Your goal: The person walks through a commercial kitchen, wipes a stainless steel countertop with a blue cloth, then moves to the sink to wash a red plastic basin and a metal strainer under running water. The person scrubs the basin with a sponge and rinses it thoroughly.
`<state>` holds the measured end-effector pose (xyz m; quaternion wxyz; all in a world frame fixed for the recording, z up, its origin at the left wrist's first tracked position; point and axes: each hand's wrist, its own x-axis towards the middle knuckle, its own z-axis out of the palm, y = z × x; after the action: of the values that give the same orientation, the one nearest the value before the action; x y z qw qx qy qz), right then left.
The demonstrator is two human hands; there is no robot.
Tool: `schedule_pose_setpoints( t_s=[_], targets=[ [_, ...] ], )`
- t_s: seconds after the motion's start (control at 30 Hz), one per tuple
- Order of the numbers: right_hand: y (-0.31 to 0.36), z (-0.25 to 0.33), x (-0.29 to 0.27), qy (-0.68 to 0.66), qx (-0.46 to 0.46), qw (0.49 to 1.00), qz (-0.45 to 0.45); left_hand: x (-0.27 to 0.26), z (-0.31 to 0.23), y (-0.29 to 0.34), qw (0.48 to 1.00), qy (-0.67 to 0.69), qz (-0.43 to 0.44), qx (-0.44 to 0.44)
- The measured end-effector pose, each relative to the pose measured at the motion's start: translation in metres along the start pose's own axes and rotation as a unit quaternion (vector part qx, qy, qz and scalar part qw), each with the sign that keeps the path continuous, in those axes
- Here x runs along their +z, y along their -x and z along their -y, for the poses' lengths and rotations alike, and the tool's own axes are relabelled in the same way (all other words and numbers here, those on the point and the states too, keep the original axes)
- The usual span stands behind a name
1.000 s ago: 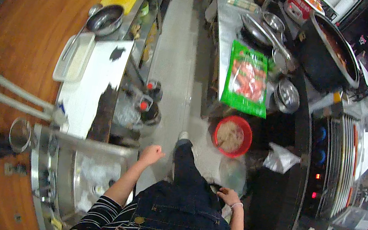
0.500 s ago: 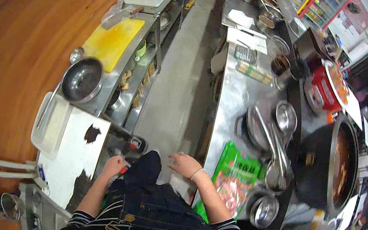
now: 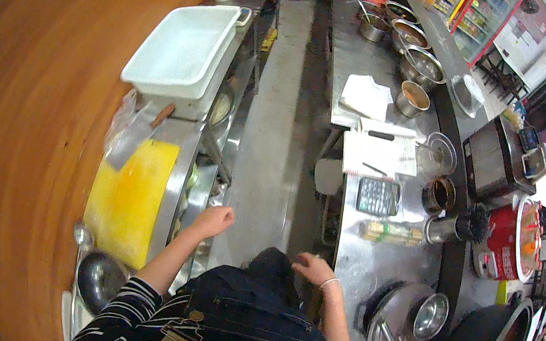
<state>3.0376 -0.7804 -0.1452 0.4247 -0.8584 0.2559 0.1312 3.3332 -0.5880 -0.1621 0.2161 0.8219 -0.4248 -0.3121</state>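
Person (image 3: pixel 255 313) moved forward | hands (image 3: pixel 214 220) (image 3: pixel 315 270): left fisted, right loosely uncurled | yellow board (image 3: pixel 129 200) left of both

Commercial kitchen, steel counter (image 3: pixel 362 277) right of centre, metal pans (image 3: pixel 411 109) at upper right, cleaver (image 3: pixel 128 148) and yellow cutting board (image 3: pixel 127 210) at left.

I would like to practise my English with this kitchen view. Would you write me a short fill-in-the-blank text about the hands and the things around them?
1. The left hand is near the counter that bears the cutting board, whose colour is ____.
2. The right hand has a bracelet around its ____.
3. The calculator lies on the other counter, to the person's ____.

Missing words: yellow; wrist; right.
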Motion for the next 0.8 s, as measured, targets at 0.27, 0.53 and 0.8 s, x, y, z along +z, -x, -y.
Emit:
schedule_pose_setpoints(
  t_s=[0.27,0.53,0.8],
  targets=[
    [-0.211,-0.006,-0.132,-0.024,0.041,0.995,-0.083,-0.095,-0.01,-0.256,0.991,-0.003,0.125,0.037],
    [-0.485,0.065,-0.333,0.139,-0.042,0.989,0.019,-0.231,0.05,-0.422,0.968,-0.115,0.202,-0.092],
    [-0.752,0.15,-0.492,-0.16,-0.162,0.972,0.059,-0.339,0.076,-0.64,0.992,-0.014,0.088,-0.089]
  ],
)
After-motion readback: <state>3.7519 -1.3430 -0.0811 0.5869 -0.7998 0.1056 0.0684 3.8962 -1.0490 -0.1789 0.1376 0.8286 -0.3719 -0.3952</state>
